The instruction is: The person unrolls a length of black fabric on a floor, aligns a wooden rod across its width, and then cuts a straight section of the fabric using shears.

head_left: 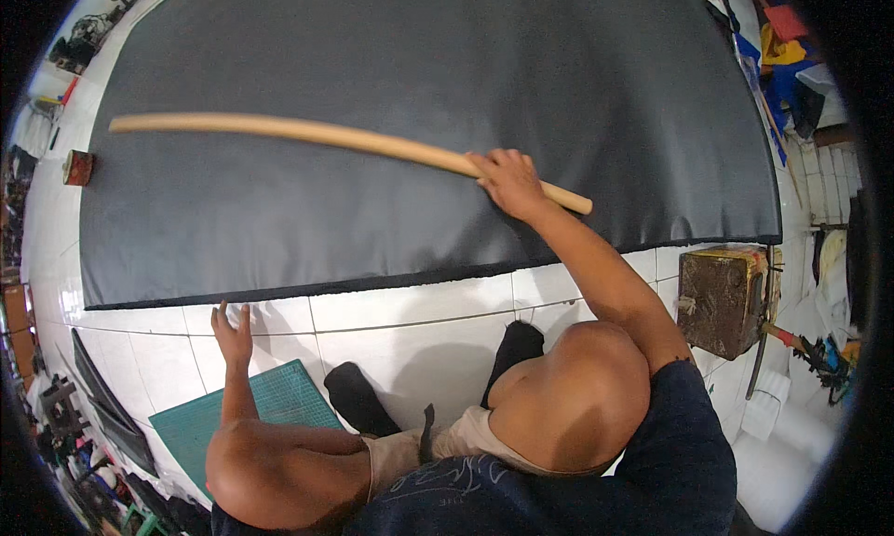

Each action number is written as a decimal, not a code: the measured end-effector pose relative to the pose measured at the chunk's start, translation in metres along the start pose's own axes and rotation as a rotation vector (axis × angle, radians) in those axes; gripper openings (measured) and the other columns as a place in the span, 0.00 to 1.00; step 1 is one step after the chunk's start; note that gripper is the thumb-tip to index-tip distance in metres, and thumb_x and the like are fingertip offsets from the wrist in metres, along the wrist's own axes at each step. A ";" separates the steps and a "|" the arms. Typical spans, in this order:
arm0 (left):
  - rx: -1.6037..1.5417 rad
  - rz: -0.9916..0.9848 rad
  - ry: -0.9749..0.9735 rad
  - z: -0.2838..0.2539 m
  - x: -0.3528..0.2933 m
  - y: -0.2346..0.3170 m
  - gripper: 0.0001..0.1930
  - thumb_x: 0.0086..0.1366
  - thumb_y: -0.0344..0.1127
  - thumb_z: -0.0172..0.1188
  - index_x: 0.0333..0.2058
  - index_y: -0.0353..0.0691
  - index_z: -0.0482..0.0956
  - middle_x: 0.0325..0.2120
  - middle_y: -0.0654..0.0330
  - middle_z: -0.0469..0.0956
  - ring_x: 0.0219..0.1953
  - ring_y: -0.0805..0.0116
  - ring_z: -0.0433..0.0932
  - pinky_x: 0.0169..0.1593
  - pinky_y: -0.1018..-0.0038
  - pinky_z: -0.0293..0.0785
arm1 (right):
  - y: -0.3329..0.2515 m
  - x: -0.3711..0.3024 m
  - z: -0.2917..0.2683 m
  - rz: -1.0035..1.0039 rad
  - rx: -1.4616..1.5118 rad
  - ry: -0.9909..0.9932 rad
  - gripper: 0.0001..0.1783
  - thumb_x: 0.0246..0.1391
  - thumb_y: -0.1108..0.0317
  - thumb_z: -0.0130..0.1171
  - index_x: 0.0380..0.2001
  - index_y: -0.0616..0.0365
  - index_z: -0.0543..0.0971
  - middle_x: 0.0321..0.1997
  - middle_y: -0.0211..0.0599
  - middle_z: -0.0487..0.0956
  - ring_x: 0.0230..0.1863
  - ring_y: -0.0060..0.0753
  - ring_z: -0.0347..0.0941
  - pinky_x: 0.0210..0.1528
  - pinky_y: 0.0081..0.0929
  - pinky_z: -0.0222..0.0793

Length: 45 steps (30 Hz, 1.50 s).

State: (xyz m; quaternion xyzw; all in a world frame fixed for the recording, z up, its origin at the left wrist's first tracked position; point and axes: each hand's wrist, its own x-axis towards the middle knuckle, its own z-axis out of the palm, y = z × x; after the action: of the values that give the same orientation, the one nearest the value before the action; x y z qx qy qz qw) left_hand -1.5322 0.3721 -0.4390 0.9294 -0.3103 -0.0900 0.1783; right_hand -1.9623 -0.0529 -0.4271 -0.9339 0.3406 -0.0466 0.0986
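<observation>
At the far left, about level with the grip, a small reddish-brown container (79,168) stood just beside the edge of a broad dark sheet (372,52), which extended beneath and beyond the grip on both sides. Below and left of the grip, the left hand (233,329) was open, its fingers parted and holding nothing, at the sheet's near edge; contact with that edge could not be determined. Beneath the left forearm, farther below the grip, a green mat (289,392) lay on white floor tiles (400,312), partly hidden by the leg. Two dark-socked feet (358,401) rested on the tiles, one below and left of the grip, the other almost directly below it. The pale wooden pole (307,131) ran over the sheet, its long portion reaching left and slightly upward from the grip to a blurred end, its short portion projecting down and right. The right hand (512,182) was closed around the pole near this shorter end. Whether the pole touched the sheet could not be determined. Below and right of the grip, a brown-smeared, box-shaped container (722,298) stood beyond the sheet's near edge.
</observation>
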 end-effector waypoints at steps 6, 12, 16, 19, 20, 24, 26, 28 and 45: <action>-0.110 -0.218 -0.001 0.001 -0.024 -0.025 0.30 0.68 0.50 0.56 0.56 0.28 0.70 0.49 0.43 0.72 0.52 0.53 0.72 0.53 0.62 0.69 | -0.062 -0.030 0.009 -0.254 0.093 -0.179 0.26 0.57 0.62 0.58 0.60 0.41 0.71 0.46 0.36 0.74 0.49 0.42 0.70 0.51 0.39 0.62; -0.697 -0.655 -0.094 0.011 -0.051 -0.009 0.31 0.69 0.62 0.48 0.45 0.35 0.74 0.28 0.62 0.70 0.27 0.71 0.69 0.30 0.76 0.66 | -0.120 -0.056 0.035 -0.451 0.158 -0.178 0.27 0.57 0.61 0.59 0.60 0.47 0.71 0.43 0.33 0.74 0.46 0.36 0.69 0.48 0.35 0.60; -1.055 -0.877 -0.190 0.014 -0.060 0.037 0.23 0.67 0.55 0.55 0.40 0.36 0.71 0.23 0.62 0.70 0.20 0.73 0.69 0.22 0.76 0.66 | -0.147 -0.082 0.031 -0.498 0.159 -0.389 0.28 0.55 0.59 0.60 0.59 0.50 0.72 0.44 0.32 0.75 0.48 0.35 0.69 0.48 0.35 0.60; -1.224 -0.803 -0.122 0.037 -0.065 0.009 0.13 0.65 0.40 0.61 0.32 0.37 0.71 0.18 0.63 0.69 0.14 0.72 0.68 0.17 0.76 0.66 | -0.143 -0.093 0.035 -0.623 0.307 -0.397 0.24 0.54 0.59 0.59 0.56 0.47 0.74 0.45 0.33 0.77 0.49 0.37 0.69 0.50 0.40 0.61; -1.177 -0.803 -0.087 0.040 -0.060 0.008 0.12 0.66 0.39 0.61 0.31 0.37 0.71 0.18 0.63 0.70 0.14 0.72 0.67 0.16 0.76 0.65 | -0.137 -0.094 0.029 -0.558 0.322 -0.430 0.24 0.55 0.59 0.59 0.56 0.47 0.75 0.45 0.33 0.77 0.50 0.38 0.70 0.50 0.40 0.61; -1.107 -0.759 -0.042 0.044 -0.029 -0.045 0.11 0.66 0.38 0.59 0.30 0.37 0.71 0.19 0.63 0.71 0.14 0.74 0.67 0.16 0.77 0.64 | -0.086 -0.084 0.019 -0.271 0.394 -0.146 0.23 0.54 0.57 0.62 0.54 0.46 0.76 0.47 0.36 0.78 0.50 0.43 0.73 0.53 0.43 0.64; -0.758 -0.679 -0.003 0.026 -0.023 -0.124 0.17 0.64 0.43 0.63 0.35 0.31 0.73 0.23 0.60 0.75 0.19 0.68 0.73 0.22 0.70 0.72 | -0.088 -0.054 -0.009 -0.186 0.308 0.015 0.24 0.52 0.56 0.63 0.52 0.50 0.76 0.52 0.38 0.77 0.50 0.46 0.73 0.55 0.45 0.65; -0.268 -0.577 0.024 -0.002 -0.003 -0.176 0.25 0.62 0.46 0.65 0.43 0.27 0.72 0.27 0.56 0.78 0.25 0.64 0.78 0.29 0.67 0.76 | -0.069 -0.064 -0.009 -0.194 0.106 0.054 0.30 0.52 0.51 0.62 0.58 0.47 0.73 0.60 0.46 0.71 0.62 0.50 0.66 0.61 0.48 0.61; -0.279 -0.830 0.101 0.012 -0.018 -0.016 0.56 0.52 0.42 0.68 0.69 0.37 0.37 0.57 0.25 0.56 0.54 0.39 0.71 0.58 0.58 0.71 | -0.066 -0.097 -0.001 0.100 0.087 -0.422 0.44 0.56 0.48 0.59 0.69 0.57 0.56 0.76 0.50 0.43 0.77 0.55 0.33 0.74 0.55 0.31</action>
State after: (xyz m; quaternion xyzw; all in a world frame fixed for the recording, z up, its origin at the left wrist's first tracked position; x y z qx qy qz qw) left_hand -1.5409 0.3916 -0.4552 0.9456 0.1135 -0.1496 0.2655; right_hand -1.9955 0.0589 -0.4138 -0.8997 0.3560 0.1400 0.2100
